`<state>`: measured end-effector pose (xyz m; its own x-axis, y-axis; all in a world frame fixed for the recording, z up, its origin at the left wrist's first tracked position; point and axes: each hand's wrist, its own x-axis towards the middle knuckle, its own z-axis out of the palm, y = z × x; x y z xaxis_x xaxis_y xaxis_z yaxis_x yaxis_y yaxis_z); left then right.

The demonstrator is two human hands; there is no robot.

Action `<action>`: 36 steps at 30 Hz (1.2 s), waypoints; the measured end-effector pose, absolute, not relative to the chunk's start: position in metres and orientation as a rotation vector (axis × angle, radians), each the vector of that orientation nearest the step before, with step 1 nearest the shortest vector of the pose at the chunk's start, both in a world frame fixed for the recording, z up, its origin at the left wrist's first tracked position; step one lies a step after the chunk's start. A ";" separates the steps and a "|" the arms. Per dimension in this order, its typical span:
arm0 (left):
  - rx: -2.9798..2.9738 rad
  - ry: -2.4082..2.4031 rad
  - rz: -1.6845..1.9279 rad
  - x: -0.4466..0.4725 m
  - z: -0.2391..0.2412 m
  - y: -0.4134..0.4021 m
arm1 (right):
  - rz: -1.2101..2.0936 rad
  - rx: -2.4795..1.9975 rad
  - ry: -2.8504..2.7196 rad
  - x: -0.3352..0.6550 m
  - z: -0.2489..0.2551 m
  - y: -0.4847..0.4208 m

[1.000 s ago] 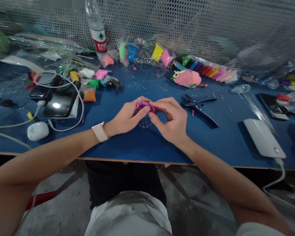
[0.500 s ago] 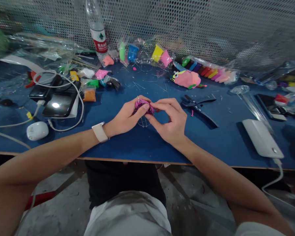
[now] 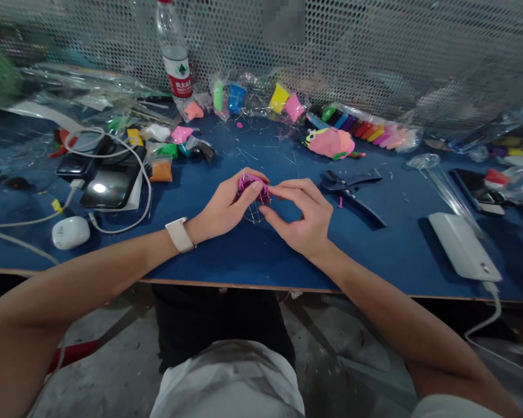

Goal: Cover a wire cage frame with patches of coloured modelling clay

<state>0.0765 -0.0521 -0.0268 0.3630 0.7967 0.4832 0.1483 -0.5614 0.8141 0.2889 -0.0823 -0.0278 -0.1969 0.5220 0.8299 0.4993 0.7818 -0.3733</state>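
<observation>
My left hand (image 3: 224, 204) is closed around a small rounded wire frame (image 3: 255, 218), its thumb laid over magenta modelling clay (image 3: 264, 197) that covers the frame's upper part. Bare wire mesh shows below the clay. From the right, my right hand (image 3: 305, 216) meets the same piece: its index fingertip is on the clay's edge, and its thumb is lower by the wires. Whether a bit of clay lies between those two fingertips is hard to make out. Blue-handled pliers (image 3: 353, 194) lie open to the right, beside a magenta scrap (image 3: 340, 202).
A pink clay figure (image 3: 329, 142) lies beyond the pliers, before a row of coloured clay sticks (image 3: 375, 130). A water bottle (image 3: 178, 72) stands at the back. Phones (image 3: 108, 186) and white cables are left; a white power bank (image 3: 464, 247) is right.
My right thumb has moved slightly down and away from the clay, widening the gap to the index finger. My left hand keeps its hold. The view has shifted slightly.
</observation>
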 end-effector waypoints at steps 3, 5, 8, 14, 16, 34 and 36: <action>1.947 0.844 1.226 0.076 -0.029 -0.051 | 0.002 -0.788 -1.876 0.291 -0.029 -0.082; 1.951 0.834 1.226 0.076 -0.030 -0.051 | 0.002 -0.776 -1.881 0.291 -0.029 -0.083; 1.963 0.813 1.232 0.075 -0.028 -0.052 | 0.086 -0.802 -1.836 0.289 -0.030 -0.084; 2.188 0.689 1.344 0.072 -0.021 -0.054 | 0.652 -0.844 -1.775 0.289 -0.039 -0.078; 2.305 0.663 1.355 0.071 -0.019 -0.054 | 0.814 -0.782 -1.787 0.290 -0.042 -0.074; 2.501 0.763 1.354 0.069 -0.022 -0.053 | 1.262 -0.744 -1.524 0.288 -0.029 -0.076; 2.482 0.784 1.343 0.070 -0.021 -0.053 | 1.282 -0.760 -1.497 0.286 -0.029 -0.077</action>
<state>0.0697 -0.0531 -0.0212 0.4423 0.5454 0.7120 0.3518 -0.8357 0.4216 0.2864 -0.0766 -0.0290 -0.3195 0.9064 0.2764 -0.1337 0.2456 -0.9601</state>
